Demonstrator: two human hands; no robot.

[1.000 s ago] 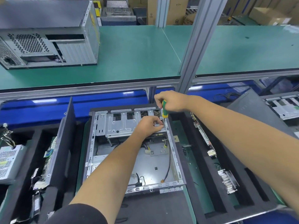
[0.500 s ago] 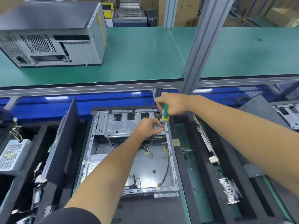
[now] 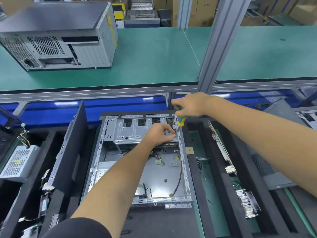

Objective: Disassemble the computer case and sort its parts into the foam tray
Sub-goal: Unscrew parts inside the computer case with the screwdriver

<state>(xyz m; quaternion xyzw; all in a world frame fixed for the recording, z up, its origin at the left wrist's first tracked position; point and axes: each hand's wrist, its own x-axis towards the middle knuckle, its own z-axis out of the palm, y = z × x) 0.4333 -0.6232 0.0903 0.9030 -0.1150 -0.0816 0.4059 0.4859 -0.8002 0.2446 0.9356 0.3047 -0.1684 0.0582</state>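
Right hand grips the screwdriver at the drive cage corner, left hand pinches beside its tip; apparent step: unscrewing, then lifting the cage.

The computer case lies flat with its side open, exposing a grey metal floor, loose cables and a silver drive cage at its far end. It sits in the centre recess of the black foam tray. Tray slots on the right hold a circuit board standing on edge.
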